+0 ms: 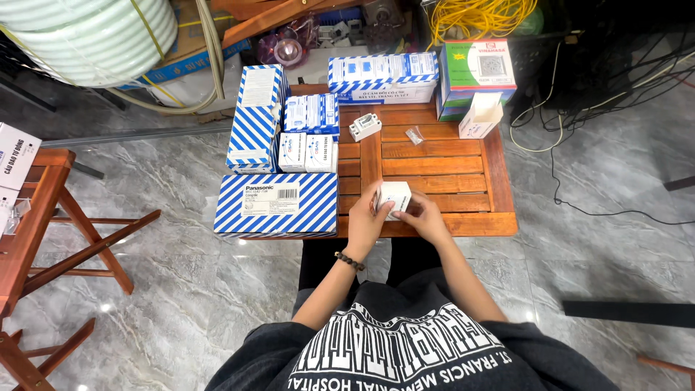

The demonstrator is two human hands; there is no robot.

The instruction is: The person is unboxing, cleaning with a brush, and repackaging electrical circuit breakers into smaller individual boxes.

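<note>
Small white cardboard box (393, 198) sits gripped between left hand (367, 221) and right hand (425, 217), above the near edge of the slatted wooden surface (434, 168); seemingly being closed; a white switch part (364, 127) lies well apart.

Landmark: wooden table (434, 166).

- Small white box (393, 198) at table's near edge: sides partly covered by left hand (368, 221) and right hand (427, 217); flap state hidden.
- Clear packet (415, 135) mid-table: contents too small to tell.
- Yellow cable coil (481, 16) beyond table's far edge: cut by top edge.
- White hose coil (90, 36) far left of table: cut by top and left edges.
- Wooden stool (36, 217) left of table: cut by left edge.
</note>
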